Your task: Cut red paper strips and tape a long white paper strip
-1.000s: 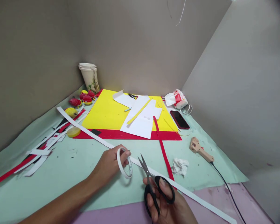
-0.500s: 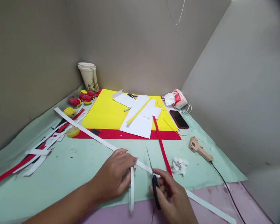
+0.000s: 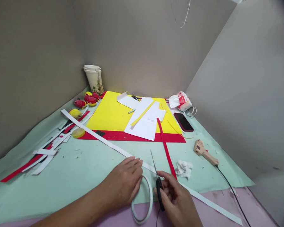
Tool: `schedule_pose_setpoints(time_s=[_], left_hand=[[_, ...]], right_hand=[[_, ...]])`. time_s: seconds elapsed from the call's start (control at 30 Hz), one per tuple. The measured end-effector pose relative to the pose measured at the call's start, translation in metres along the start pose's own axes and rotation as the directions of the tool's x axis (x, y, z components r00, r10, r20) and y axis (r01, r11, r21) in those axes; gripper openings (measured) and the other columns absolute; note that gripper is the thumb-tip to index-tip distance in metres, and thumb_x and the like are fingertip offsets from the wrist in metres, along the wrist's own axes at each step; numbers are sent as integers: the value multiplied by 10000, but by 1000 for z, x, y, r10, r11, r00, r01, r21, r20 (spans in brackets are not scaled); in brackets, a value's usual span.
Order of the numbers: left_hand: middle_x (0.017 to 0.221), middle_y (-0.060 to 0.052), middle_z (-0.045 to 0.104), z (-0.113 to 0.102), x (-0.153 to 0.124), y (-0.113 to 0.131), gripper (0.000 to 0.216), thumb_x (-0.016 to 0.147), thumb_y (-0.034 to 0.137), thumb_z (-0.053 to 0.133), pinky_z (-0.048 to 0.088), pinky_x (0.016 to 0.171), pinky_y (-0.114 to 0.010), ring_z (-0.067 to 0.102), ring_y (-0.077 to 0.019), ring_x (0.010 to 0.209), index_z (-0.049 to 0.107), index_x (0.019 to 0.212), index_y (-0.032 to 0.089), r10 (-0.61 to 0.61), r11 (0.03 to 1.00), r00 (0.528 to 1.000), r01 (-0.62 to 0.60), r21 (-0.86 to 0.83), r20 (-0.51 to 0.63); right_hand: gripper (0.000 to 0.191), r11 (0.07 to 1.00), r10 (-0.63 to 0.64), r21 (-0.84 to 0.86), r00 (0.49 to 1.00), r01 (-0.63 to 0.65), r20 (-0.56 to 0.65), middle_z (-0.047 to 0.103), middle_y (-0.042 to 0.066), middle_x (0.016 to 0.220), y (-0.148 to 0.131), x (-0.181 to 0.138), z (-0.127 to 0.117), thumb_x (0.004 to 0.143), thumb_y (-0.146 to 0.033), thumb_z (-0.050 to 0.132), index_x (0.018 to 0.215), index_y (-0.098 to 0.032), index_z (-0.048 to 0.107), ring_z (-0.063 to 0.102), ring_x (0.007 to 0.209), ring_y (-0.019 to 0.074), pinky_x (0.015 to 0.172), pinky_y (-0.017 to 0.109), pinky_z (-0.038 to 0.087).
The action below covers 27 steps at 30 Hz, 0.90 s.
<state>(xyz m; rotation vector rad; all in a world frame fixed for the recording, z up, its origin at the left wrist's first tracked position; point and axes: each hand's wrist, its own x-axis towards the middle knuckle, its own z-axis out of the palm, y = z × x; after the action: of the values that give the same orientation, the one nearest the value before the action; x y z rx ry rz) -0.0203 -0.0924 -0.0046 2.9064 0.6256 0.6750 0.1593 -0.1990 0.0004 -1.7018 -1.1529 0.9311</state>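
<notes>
My left hand (image 3: 125, 181) is closed on a white loop (image 3: 150, 197) made of a narrow band, which hangs down from its fingertips. A pair of scissors (image 3: 160, 195) with black handles sits in my right hand (image 3: 180, 201), blades pointing up and away from me. A long white strip (image 3: 101, 138) lies diagonally across the table, passing by the fingers of my left hand and behind the scissors to the lower right. Just beyond my right hand lies a red strip (image 3: 167, 151). Whether the blades are fully closed is hard to see.
Yellow sheet (image 3: 106, 110), red sheet (image 3: 123, 136) and white paper (image 3: 140, 129) lie ahead. Scrap strips (image 3: 44, 152), yellow tape (image 3: 78, 133) and red-yellow wound pieces (image 3: 91, 100) are left, near a bucket (image 3: 93, 75). Right are a glue gun (image 3: 205, 153), phone (image 3: 184, 122) and crumpled tissue (image 3: 184, 169).
The white loop has turned from nearly edge-on to showing its open oval. My left hand has shifted slightly right and down. The whole view has moved a little; the scissors stay in my right hand.
</notes>
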Motion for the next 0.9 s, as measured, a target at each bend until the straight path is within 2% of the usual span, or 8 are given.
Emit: schedule_pose_setpoints(time_s=[0.13,0.27,0.4,0.47,0.6,0.73,0.8,0.9], left_hand=[[1199,-150,681,3,-2,-1,282,914,150,426,457,1055,-454,625,-258,1147,632,1103,112,-7,1000,1000,7,12,-6],[1163,-132,699,2,-1,-3,268,916,145,424,459,1050,-460,637,-252,1122,627,1088,117,-5,1000,999,4,-9,-38],[1145,-131,703,3,-1,-4,250,912,145,433,465,1039,-461,647,-250,1099,610,1087,120,1,1000,998,-3,-23,-69],[1136,-132,703,4,-1,-5,260,907,138,444,470,1031,-449,649,-244,1088,581,1126,115,6,999,994,-10,-44,-110],[1134,-105,693,3,-4,-10,331,892,99,443,453,1027,-415,634,-212,1084,509,1213,144,1,987,972,-38,-154,-234],[1018,-68,678,-1,-5,-15,288,890,85,414,453,967,-419,622,-200,961,517,1133,197,-90,962,940,-3,-272,-330],[907,-51,646,-3,-5,-16,216,904,100,381,480,855,-398,598,-200,862,529,1016,211,-174,942,932,63,-329,-319],[801,-32,587,-3,-3,-18,179,933,149,349,470,713,-353,544,-194,746,508,892,219,-287,912,917,173,-372,-277]], right_hand=[[456,1000,-15,2,996,15,-86,587,23,735,5,0,5,782,-450,627,1131,-159,663,553,607,146,563,219,471],[433,1000,-17,-12,994,16,-107,590,23,730,7,3,3,780,-448,623,1107,-169,673,556,602,149,553,219,473],[459,997,-3,-79,1000,2,-13,626,39,781,8,8,-8,783,-432,620,1156,-167,652,613,679,167,635,226,512],[460,993,-9,-114,1000,6,-19,639,41,790,10,11,-11,789,-435,607,1163,-169,648,626,695,171,661,233,519],[420,978,-66,-205,991,42,-113,677,40,839,9,14,-19,792,-421,571,1142,-208,661,641,737,184,708,257,523],[396,907,-84,-418,994,46,-74,700,53,973,-5,26,-42,804,-427,558,1142,-245,654,657,840,206,758,285,513],[391,851,-103,-525,989,30,-110,697,61,1030,-15,40,-55,836,-433,525,1163,-248,635,649,920,221,786,299,498],[357,731,-106,-682,986,-10,-127,699,64,1052,-27,72,-69,850,-385,516,1156,-236,626,649,931,234,743,303,475]])
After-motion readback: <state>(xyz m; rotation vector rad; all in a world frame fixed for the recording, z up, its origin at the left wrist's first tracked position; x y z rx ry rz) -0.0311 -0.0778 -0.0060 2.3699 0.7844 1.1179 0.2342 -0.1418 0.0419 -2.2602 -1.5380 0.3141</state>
